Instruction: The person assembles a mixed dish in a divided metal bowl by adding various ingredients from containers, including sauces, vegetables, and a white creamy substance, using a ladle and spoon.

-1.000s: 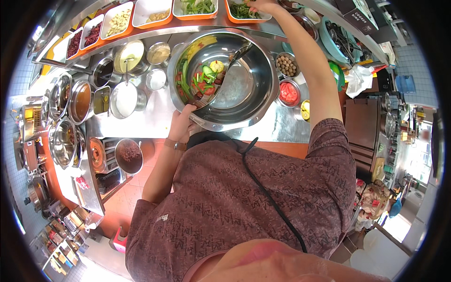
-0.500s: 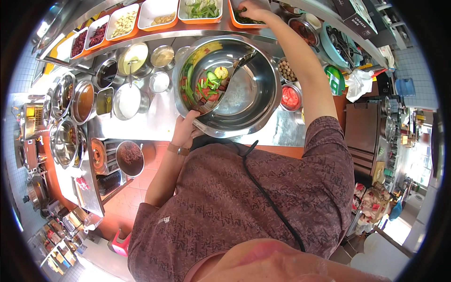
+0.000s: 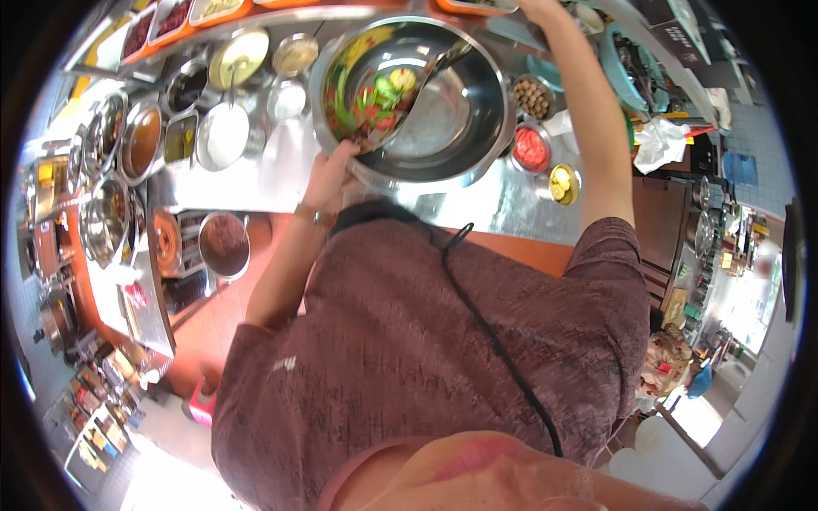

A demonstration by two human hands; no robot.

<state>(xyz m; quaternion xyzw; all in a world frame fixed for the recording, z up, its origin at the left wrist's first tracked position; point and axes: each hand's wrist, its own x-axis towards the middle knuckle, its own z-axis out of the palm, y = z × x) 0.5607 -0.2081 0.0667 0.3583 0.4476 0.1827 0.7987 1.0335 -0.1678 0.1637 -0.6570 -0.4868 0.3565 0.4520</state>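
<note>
A large steel mixing bowl (image 3: pixel 481 153) stands on the steel counter (image 3: pixel 247 183). It holds chopped green, red and yellow vegetables (image 3: pixel 368 104) heaped on its left side, and a metal utensil (image 3: pixel 436 68) leans inside. My left hand (image 3: pixel 328 175) grips the bowl's near rim, a bracelet on the wrist. My right arm stretches up past the bowl's right side. My right hand (image 3: pixel 535 8) sits at the picture's top edge by the orange-rimmed trays, and its fingers are cut off from view.
Small bowls of nuts (image 3: pixel 532 95), red sauce (image 3: pixel 530 146) and yellow pieces (image 3: pixel 562 180) stand right of the big bowl. Pots and bowls of sauces (image 3: pixel 141 140) crowd the counter at left, with one of white filling (image 3: pixel 223 134). Orange-rimmed trays (image 3: pixel 175 17) line the far side.
My right hand has reached farther up toward the trays, to the picture's edge. My left hand has stayed on the bowl's rim while the view moved closer over the bowl.
</note>
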